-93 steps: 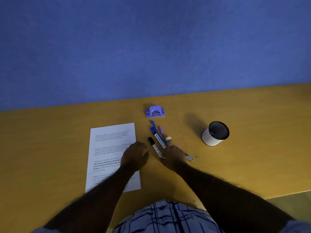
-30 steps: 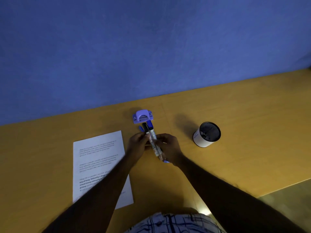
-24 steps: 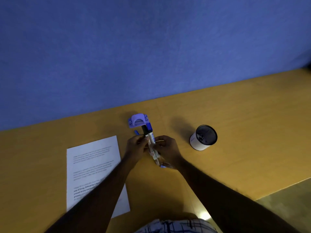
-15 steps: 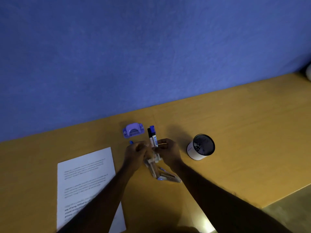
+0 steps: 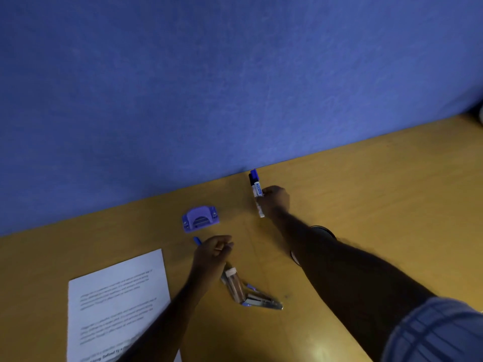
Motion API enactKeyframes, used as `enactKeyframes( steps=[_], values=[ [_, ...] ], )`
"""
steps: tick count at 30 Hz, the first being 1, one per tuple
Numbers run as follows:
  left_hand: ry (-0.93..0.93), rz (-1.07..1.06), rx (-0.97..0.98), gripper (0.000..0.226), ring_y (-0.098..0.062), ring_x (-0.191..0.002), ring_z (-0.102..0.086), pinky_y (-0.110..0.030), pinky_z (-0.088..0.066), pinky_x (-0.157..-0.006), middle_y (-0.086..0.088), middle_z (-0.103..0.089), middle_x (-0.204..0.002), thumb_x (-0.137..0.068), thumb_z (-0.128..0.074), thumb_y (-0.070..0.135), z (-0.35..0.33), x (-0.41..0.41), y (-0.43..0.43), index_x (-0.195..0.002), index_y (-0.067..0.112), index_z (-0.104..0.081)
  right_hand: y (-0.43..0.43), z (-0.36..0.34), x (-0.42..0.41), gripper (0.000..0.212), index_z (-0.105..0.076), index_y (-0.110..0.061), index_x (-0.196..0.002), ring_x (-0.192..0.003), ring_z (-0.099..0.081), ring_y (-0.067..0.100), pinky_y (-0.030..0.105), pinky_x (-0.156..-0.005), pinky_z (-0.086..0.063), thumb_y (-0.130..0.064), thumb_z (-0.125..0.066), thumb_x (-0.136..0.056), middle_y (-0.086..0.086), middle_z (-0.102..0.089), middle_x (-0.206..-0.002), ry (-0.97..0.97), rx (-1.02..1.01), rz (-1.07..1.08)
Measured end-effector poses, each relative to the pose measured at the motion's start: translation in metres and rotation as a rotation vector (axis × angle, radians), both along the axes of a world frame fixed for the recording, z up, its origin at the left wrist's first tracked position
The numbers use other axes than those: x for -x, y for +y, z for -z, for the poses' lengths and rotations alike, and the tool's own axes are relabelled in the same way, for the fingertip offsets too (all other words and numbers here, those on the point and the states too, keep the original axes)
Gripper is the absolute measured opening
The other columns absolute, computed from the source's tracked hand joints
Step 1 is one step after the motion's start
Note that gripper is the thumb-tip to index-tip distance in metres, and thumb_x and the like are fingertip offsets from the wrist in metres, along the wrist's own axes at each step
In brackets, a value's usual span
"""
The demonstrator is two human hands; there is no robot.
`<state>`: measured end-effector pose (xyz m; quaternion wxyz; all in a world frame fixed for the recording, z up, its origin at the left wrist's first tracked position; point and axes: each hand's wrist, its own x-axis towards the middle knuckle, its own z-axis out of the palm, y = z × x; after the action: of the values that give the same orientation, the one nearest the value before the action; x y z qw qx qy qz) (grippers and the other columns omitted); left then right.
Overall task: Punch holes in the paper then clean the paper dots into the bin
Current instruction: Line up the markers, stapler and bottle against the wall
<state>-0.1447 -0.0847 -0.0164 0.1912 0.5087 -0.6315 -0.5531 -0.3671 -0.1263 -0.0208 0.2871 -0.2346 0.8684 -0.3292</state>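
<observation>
The paper [image 5: 117,296] lies flat on the desk [image 5: 379,192] at the near left, unpunched as far as I can tell, with no hand on it. The punch [image 5: 200,219] sits just beyond its far corner, untouched, in the same spot relative to the paper as three seconds ago. The bin [image 5: 322,229] is almost hidden behind the right forearm; only a bit of its rim shows.

What has changed is the clutter. The markers [image 5: 257,192] that lay between paper and bin were gathered by both hands a second ago. Now the right hand [image 5: 274,202] clasps two of them and has carried them to the back of the desk, by the wall [image 5: 235,87]. The left hand [image 5: 211,253] has parted from it and sits just in front of the punch, fingers curled. A blue pen [image 5: 197,241] tip pokes out beside it, but I cannot tell whether the hand grips it. A brown tube [image 5: 234,282] and some other pens remain near the left wrist.

So the punching has not begun; this looks like clearing room first, and more pieces likely need moving.
</observation>
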Motion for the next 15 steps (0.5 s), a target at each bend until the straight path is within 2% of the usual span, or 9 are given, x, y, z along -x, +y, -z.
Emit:
enactKeyframes(
  steps=[4,7,9,11,15],
  values=[
    [-0.009,0.040,0.013,0.024,-0.013,-0.098,-0.065,-0.033,-0.055,-0.085,-0.001,-0.070,-0.104,-0.091,-0.064,0.017,0.003,0.005,-0.003,-0.114,0.011,-0.066,-0.010,0.007,0.012,0.020,-0.071,-0.015,-0.080,-0.065,-0.070,0.024,0.038,-0.064,-0.061,-0.035,-0.069,-0.080,0.008,-0.073,-0.071,0.021,-0.013,-0.020],
    [-0.007,0.042,-0.006,0.023,-0.009,-0.097,-0.065,-0.025,-0.053,-0.081,0.003,-0.069,-0.103,-0.091,-0.064,0.019,0.008,0.008,-0.006,-0.113,0.015,-0.066,-0.017,0.007,0.015,0.019,-0.070,-0.017,-0.080,-0.064,-0.068,0.020,0.029,-0.056,-0.057,-0.036,-0.070,-0.080,0.005,-0.072,-0.075,0.058,-0.027,-0.052],
    [-0.002,0.040,-0.023,0.022,-0.007,-0.096,-0.065,-0.021,-0.052,-0.079,0.006,-0.069,-0.101,-0.090,-0.065,0.020,0.011,0.009,-0.007,-0.112,0.018,-0.066,-0.020,0.009,0.017,0.014,-0.071,-0.017,-0.086,-0.069,-0.066,0.019,0.029,-0.058,-0.055,-0.029,-0.071,-0.080,0.004,-0.072,-0.082,0.107,-0.037,-0.074],
    [0.002,0.035,-0.034,0.021,-0.004,-0.094,-0.065,-0.021,-0.053,-0.078,0.009,-0.069,-0.100,-0.090,-0.065,0.021,0.014,0.009,-0.008,-0.111,0.020,-0.066,-0.021,0.011,0.020,0.012,-0.071,-0.016,-0.090,-0.074,-0.065,0.019,0.034,-0.063,-0.059,-0.023,-0.069,-0.081,0.005,-0.071,-0.087,0.127,-0.055,-0.084],
    [0.012,0.031,-0.037,0.021,-0.001,-0.094,-0.065,-0.019,-0.052,-0.077,0.010,-0.069,-0.100,-0.090,-0.065,0.021,0.016,0.009,-0.009,-0.111,0.020,-0.066,-0.020,0.013,0.023,0.019,-0.070,-0.016,-0.086,-0.071,-0.067,0.022,0.037,-0.064,-0.060,-0.034,-0.065,-0.083,0.005,-0.071,-0.079,0.189,-0.089,-0.086]
  ],
)
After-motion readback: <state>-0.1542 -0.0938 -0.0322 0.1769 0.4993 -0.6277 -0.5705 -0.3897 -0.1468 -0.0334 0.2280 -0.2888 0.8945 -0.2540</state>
